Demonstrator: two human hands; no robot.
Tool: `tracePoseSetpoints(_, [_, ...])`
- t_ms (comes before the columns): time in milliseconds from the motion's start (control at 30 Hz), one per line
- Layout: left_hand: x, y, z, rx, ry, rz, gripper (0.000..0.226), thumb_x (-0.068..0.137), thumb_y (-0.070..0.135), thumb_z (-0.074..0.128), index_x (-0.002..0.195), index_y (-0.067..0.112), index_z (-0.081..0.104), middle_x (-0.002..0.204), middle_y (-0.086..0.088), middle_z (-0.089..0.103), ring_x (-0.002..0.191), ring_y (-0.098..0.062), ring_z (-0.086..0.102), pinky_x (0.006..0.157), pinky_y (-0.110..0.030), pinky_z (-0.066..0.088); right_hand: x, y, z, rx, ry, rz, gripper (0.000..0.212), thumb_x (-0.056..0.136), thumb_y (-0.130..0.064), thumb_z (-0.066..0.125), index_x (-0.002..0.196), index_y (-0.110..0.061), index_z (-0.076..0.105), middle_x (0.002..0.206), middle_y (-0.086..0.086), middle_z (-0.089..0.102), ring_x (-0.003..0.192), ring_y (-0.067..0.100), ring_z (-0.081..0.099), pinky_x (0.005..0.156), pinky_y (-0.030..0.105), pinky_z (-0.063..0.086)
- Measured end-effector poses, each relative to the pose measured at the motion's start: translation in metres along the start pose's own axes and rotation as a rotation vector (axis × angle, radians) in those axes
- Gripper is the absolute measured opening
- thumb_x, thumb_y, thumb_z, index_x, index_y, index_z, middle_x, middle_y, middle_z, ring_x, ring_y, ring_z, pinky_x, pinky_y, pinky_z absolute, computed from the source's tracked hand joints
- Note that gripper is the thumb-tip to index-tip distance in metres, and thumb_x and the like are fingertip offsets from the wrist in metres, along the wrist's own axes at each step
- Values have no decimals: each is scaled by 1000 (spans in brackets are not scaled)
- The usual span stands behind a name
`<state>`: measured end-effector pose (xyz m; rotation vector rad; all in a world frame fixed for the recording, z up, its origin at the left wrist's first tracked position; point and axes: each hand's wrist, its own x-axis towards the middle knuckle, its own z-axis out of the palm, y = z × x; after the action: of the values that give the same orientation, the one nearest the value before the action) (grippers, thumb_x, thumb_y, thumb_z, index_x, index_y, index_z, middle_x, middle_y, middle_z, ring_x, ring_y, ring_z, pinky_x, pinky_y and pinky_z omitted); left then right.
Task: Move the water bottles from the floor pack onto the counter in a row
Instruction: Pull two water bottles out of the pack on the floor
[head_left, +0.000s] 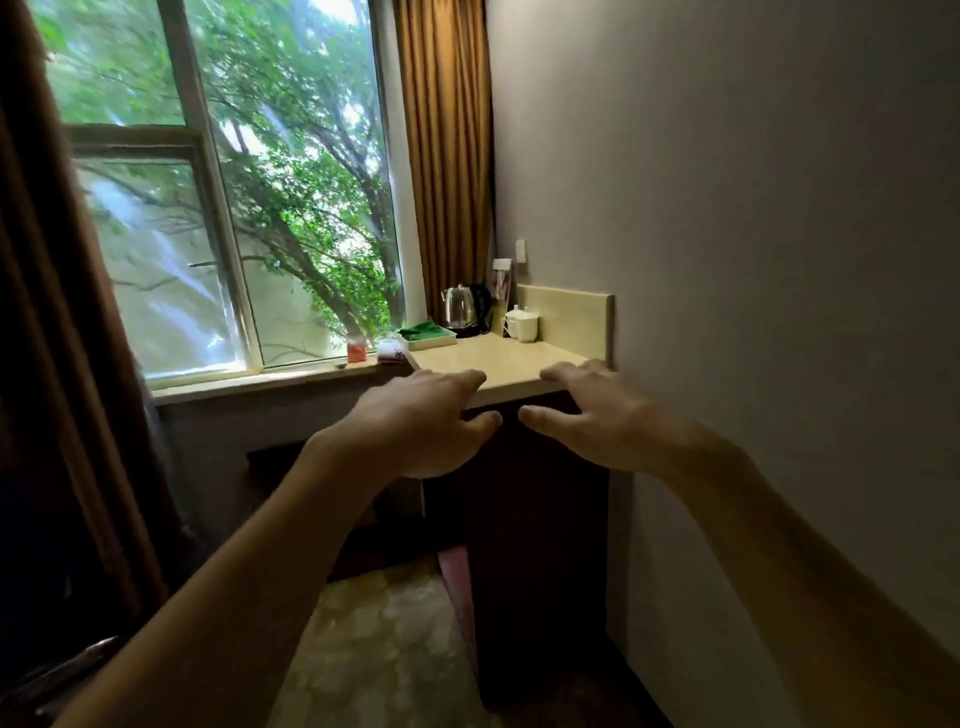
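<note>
Beige stone counter (498, 358), glossy, pale top with a matching raised backsplash (566, 312) along the right wall; sits on a dark wood cabinet (535, 519) in the far right corner under the window. No water bottles or floor pack in view, so where they are cannot be told. Near half of the counter top shows bare stone.

Left hand (421, 421) and right hand (592, 415) both raised in front of the counter's near edge, side by side, a small gap between the thumbs. Fingers relaxed, slightly bent, holding nothing. Whether the fingertips touch the counter edge cannot be told. Both forearms bare.

At the far end of the counter: one steel electric kettle (462, 309) on a dark base, one white lidded cup (522, 323) just right of it near the backsplash, one shallow tray (428, 332) with green cloth left of the kettle. One card or leaflet (501, 283) stands behind the kettle, print too small to read. One white socket plate (521, 251) on the wall above.

On the window sill (260, 382), left of the counter: one small orange packet (357, 349), one small white item (389, 349), blurred.

Window (234, 208) with trees outside. Two brown curtains: one (447, 156) between window and right wall, one (62, 364) at near left. Patterned floor (384, 649) below, near. Plain grey wall (753, 208) fills the right.
</note>
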<state>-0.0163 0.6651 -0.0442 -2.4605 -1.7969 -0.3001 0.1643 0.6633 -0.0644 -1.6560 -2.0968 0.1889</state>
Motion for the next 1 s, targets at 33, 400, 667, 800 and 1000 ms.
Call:
tracePoseSetpoints(33, [17,5,5,-11,-15,12,61,95,57,44,150,38,25,145,-2,47,128,-23,48,97,-41,47,9,13,1,6,13,18,66,92,-53,49,148,-24,29,150,7,34,135,27,35,106,42,41])
tracePoseSetpoints(400, [181,46,87,-100,-183,229,65,95,54,46,152,35,21,146,0,47,125,-22,51,97,-41,50,82,137,31,43,50,302,62,94,-50,51,147,-25,32,144,3,44,129,22,46,101,39,44])
tracePoseSetpoints(667, [305,77,168,-94,-282,459,66,94,59,44,152,35,23,144,0,50,124,-23,53,101,-42,47,133,214,62,12,100,602,64,92,-53,49,146,-23,34,141,5,49,125,24,50,99,39,45])
tracePoseSetpoints(800, [355,92,209,-97,-354,568,65,93,60,43,151,34,25,144,0,50,126,-24,53,104,-42,45,155,241,79,27,132,757,61,92,-54,48,145,-25,36,139,2,50,121,23,52,96,39,46])
tracePoseSetpoints(1000, [375,136,305,-109,-528,775,65,90,64,42,147,37,29,139,3,55,120,-25,57,100,-43,47,121,284,138,146,196,1061,55,92,-52,49,141,-28,42,131,1,55,115,19,55,95,40,49])
